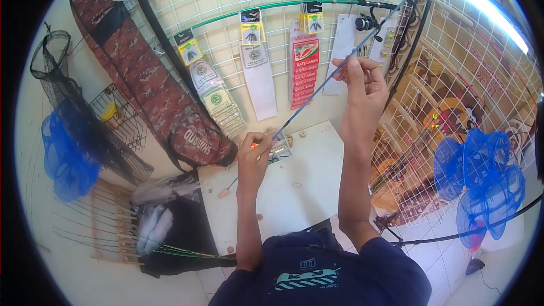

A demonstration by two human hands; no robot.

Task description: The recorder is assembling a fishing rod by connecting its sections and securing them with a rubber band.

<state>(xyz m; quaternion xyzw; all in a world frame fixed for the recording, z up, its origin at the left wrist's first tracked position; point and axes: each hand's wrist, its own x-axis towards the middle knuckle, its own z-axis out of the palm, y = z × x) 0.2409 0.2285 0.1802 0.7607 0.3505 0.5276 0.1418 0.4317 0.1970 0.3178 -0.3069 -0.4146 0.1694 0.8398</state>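
A thin blue fishing rod [318, 90] runs slantwise in front of me, from low on the left to high on the right. My left hand [253, 154] is closed round its lower part, above the white table [317, 187]. Higher up, my right hand [364, 82] pinches the rod between thumb and fingers. A small clear packet [280, 151] lies on the table just right of my left hand. Beyond that hand, a thin dark piece ends in a small tan tip [224, 192]; whether it belongs to the rod I cannot tell.
Hanging packets [258, 71], a green rod [272, 8] and fishing reels [366, 22] are on the wire grid ahead. At left hang a camouflage rod bag [153, 73] and a black net [62, 73]. Blue nets [481, 164] hang right; rods [187, 252] stick out lower left.
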